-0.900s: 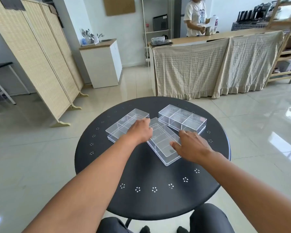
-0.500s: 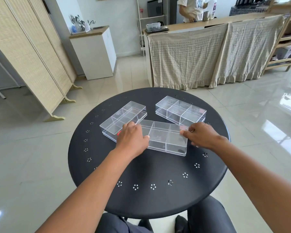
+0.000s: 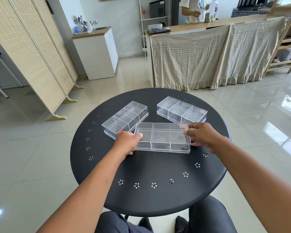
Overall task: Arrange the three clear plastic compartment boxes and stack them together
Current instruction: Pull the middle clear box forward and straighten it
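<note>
1. Quick update from the round black table point(image 3: 141, 195): I've got the near box point(image 3: 162, 139) by both short ends. Left hand point(image 3: 127, 144) is clamped on its left end, right hand point(image 3: 204, 137) on its right end, fingers curled over the rim.

2. What changed: a moment ago this box sat diagonal, pointing away from me, with my palms more or less flat on it. Now it's swung round so its long side faces me, square across the table. So the "arrange" part for this one looks basically done.

3. The other two haven't budged. The left box point(image 3: 124, 119) is angled at the back left, and its near corner sits just beside, maybe touching, the one I'm holding (can't quite tell through clear plastic). The right box point(image 3: 181, 110) is angled at the back right, slightly apart from my right fingers.

4. Nothing is stacked yet; all three are flat on the table, so I'd call this early days.

5. Heads up: these are slick and see-through, so lining up the rims for stacking is probably going to take some care.
</note>
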The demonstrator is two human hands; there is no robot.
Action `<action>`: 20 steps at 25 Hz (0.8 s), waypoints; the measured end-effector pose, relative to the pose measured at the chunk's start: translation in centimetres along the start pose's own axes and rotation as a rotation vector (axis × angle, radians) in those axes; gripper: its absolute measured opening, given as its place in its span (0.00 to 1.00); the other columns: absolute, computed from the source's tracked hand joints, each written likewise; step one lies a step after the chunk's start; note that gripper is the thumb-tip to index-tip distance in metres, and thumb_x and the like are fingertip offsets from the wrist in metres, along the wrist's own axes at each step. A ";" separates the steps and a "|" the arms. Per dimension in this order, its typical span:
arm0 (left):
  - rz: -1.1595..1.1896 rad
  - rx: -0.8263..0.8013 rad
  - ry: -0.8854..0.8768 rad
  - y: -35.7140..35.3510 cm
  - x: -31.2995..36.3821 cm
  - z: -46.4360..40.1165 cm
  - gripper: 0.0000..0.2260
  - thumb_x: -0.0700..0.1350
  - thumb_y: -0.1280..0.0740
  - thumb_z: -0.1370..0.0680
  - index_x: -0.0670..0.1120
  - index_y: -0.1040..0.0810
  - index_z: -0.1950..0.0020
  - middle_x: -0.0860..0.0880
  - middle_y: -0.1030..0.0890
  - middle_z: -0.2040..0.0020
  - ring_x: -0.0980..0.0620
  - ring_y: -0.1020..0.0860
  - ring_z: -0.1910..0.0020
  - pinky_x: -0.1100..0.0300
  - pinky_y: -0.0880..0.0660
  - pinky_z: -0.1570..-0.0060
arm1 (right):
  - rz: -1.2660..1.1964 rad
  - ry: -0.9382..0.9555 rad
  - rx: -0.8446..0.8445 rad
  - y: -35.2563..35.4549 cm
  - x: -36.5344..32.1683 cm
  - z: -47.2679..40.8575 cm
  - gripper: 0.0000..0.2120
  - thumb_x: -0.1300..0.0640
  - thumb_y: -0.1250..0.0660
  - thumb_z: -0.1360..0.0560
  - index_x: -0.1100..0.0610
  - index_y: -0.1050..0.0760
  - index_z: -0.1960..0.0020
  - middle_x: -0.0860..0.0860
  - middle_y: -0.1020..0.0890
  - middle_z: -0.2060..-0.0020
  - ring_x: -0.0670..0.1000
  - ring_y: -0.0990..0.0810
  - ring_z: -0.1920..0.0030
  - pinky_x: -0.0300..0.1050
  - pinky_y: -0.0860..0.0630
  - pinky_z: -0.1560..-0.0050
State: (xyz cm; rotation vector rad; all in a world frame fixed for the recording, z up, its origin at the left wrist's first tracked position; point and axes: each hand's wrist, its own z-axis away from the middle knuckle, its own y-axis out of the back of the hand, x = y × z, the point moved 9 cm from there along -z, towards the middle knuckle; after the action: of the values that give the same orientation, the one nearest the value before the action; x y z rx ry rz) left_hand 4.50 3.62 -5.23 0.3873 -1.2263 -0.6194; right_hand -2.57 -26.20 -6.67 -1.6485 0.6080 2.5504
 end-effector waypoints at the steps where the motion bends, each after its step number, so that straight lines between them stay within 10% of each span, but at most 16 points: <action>1: 0.003 0.018 -0.007 0.1 0.0 0.1 0.14 0.55 0.32 0.26 0.44 0.24 0.58 0.45 0.24 0.63 0.41 0.22 0.61 0.46 0.17 0.50 | -0.077 -0.014 -0.017 -0.2 0.1 0.2 0.19 0.59 0.27 0.22 0.58 0.23 0.32 0.61 0.15 0.45 0.55 0.20 0.52 0.56 0.19 0.42; 6: 0.144 0.046 -0.013 0.6 -1.1 0.8 0.15 0.51 0.31 0.24 0.47 0.34 0.64 0.48 0.31 0.64 0.46 0.31 0.63 0.54 0.31 0.57 | -0.280 0.036 -0.019 -0.2 -0.4 1.5 0.21 0.62 0.24 0.24 0.59 0.23 0.33 0.60 0.14 0.46 0.58 0.15 0.51 0.56 0.19 0.39; 9: 0.204 0.018 -0.070 1.1 -0.5 1.3 0.09 0.51 0.30 0.25 0.47 0.24 0.58 0.50 0.26 0.62 0.48 0.27 0.61 0.53 0.28 0.54 | -0.326 0.115 -0.040 0.0 -1.8 2.0 0.25 0.63 0.22 0.27 0.62 0.25 0.32 0.60 0.17 0.40 0.58 0.15 0.41 0.54 0.20 0.38; 17: 0.366 0.003 -0.208 4.1 1.1 2.2 0.18 0.39 0.28 0.27 0.47 0.20 0.37 0.48 0.18 0.49 0.47 0.18 0.55 0.50 0.18 0.48 | -0.159 0.364 -0.057 1.1 -4.5 4.3 0.28 0.76 0.26 0.31 0.52 0.18 0.39 0.52 0.16 0.47 0.48 0.14 0.53 0.34 0.18 0.53; 20: 0.494 0.042 -0.149 4.3 0.3 2.5 0.10 0.39 0.33 0.25 0.43 0.17 0.46 0.44 0.16 0.49 0.43 0.16 0.54 0.45 0.17 0.44 | -0.106 0.415 0.006 1.1 -3.9 5.1 0.32 0.73 0.25 0.30 0.45 0.19 0.35 0.52 0.17 0.38 0.48 0.12 0.48 0.43 0.18 0.44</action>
State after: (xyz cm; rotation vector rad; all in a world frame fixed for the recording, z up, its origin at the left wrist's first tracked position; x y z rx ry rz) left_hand 3.19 6.87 -1.75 0.0637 -1.4151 -0.1997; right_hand -5.54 -24.77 -1.05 -2.1630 0.5276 2.1413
